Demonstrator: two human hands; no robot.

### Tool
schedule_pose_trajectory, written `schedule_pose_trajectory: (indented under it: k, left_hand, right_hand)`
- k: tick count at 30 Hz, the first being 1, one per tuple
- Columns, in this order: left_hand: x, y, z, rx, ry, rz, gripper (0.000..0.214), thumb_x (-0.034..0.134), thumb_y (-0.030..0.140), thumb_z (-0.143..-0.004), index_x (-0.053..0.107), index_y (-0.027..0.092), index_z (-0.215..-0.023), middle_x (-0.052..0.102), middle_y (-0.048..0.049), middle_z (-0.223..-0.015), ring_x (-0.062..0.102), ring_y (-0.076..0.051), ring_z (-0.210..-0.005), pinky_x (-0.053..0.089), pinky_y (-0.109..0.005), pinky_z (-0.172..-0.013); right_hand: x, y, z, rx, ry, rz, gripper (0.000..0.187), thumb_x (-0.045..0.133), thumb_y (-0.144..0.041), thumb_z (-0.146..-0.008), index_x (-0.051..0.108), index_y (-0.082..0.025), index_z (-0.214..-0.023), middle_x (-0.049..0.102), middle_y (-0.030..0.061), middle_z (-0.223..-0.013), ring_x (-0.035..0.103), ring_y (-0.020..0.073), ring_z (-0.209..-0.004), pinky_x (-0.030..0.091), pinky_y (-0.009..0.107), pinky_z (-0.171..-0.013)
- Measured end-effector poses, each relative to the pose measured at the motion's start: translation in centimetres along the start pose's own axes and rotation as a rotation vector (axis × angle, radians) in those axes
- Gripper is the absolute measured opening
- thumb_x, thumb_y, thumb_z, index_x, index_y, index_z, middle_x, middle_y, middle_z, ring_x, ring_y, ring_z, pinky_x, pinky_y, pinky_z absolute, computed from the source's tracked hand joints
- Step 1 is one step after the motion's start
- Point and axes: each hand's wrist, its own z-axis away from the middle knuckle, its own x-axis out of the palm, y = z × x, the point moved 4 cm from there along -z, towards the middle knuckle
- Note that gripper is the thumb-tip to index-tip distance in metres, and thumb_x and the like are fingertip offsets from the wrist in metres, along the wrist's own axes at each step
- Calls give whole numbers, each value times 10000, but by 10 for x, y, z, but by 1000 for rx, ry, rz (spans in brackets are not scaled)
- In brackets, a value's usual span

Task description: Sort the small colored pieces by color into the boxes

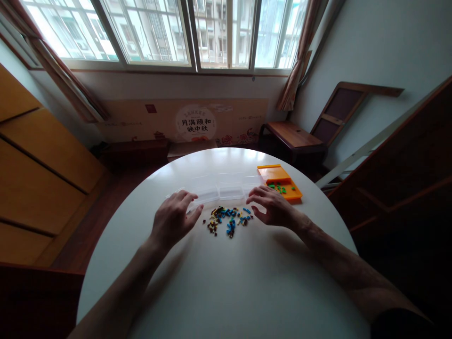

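A loose pile of small building bricks [231, 228], blue, dark brown and yellowish, lies on the white round table [226, 292]. My left hand [174, 216] hovers left of the pile, thumb and fingers apart, with nothing between them. On the pile's other side is my right hand [270, 205], its fingers curved and parted, also without anything in it. Behind the bricks stands a clear plastic compartment box [231, 192]; both hands are near its front corners, and I cannot tell whether they touch it. An orange tray [296, 194] holding several green bricks sits beyond my right hand.
The table's rounded far edge runs below a window [226, 33] with curtains. A wooden chair [293, 134] stands behind the table at the right, and a yellow-brown cabinet [38, 174] is at the left.
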Motion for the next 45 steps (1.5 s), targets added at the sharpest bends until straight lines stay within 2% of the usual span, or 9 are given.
schedule_pose_trajectory:
  k: [4,8,11,14,20,27,31,38,45]
  left_hand:
    - [7,13,3,191,-50,124,188,648,393,-1073,747,236,-1096,776,-60,-1064,719,-237,-903,547,-371,-792]
    - [19,20,8,319,-108,188,170,648,367,-1080,757,237,-1090,783,-54,-1048,725,-231,-913,550,-372,-802]
    - [22,14,10,291,-86,154,196,651,389,-1083,760,236,-1139,780,-72,-1106,729,-254,-961,561,-409,-862]
    - [20,3,10,191,-46,101,238,644,421,-1082,757,235,-1179,762,-80,-1133,722,-273,-967,570,-433,-871]
    - [16,-9,9,57,14,13,281,639,433,-1070,735,206,-1205,728,-109,-1195,686,-328,-1125,573,-468,-947]
    - [24,-14,11,6,-63,21,255,685,412,-1032,724,232,-1208,742,-90,-1223,697,-312,-1110,574,-431,-888]
    - [22,-14,11,-27,-64,21,244,655,436,-1048,723,240,-1176,753,-78,-1194,714,-298,-1089,571,-407,-861]
    - [17,-12,9,-76,-64,13,248,632,447,-1046,727,237,-1136,761,-71,-1165,725,-279,-1014,563,-374,-789]
    - [15,-12,7,-68,-43,-11,238,633,441,-1045,728,235,-1112,762,-79,-1158,723,-295,-1040,578,-393,-824]
  right_hand:
    - [-8,0,2,-44,-55,-25,182,685,-169,-959,740,-252,-1111,737,81,-1138,676,266,-1014,570,447,-961]
    - [-22,15,7,87,0,93,108,673,-210,-988,726,-234,-1079,734,85,-1132,691,264,-1012,554,403,-925]
    - [-35,35,13,263,42,200,79,673,-240,-983,703,-224,-1054,745,87,-1110,705,267,-996,529,362,-857]
    - [-43,51,20,401,43,235,52,666,-239,-968,694,-223,-1008,766,66,-1018,712,245,-896,486,329,-776]
    - [-30,65,25,537,-40,191,90,645,-244,-979,717,-248,-1033,815,26,-979,735,214,-827,442,289,-719]
    - [-16,60,21,492,-23,105,214,647,-236,-980,720,-252,-1180,832,32,-1117,781,225,-929,525,293,-786]
    - [-13,56,19,453,-12,69,214,645,-223,-975,725,-236,-1173,830,50,-1161,793,236,-973,564,309,-837]
    - [-9,53,18,395,-1,47,317,649,-232,-992,698,-231,-1305,815,77,-1230,791,256,-1050,587,340,-903]
    - [-11,50,15,362,34,85,279,647,-195,-998,692,-223,-1272,802,82,-1208,765,269,-1070,581,367,-946]
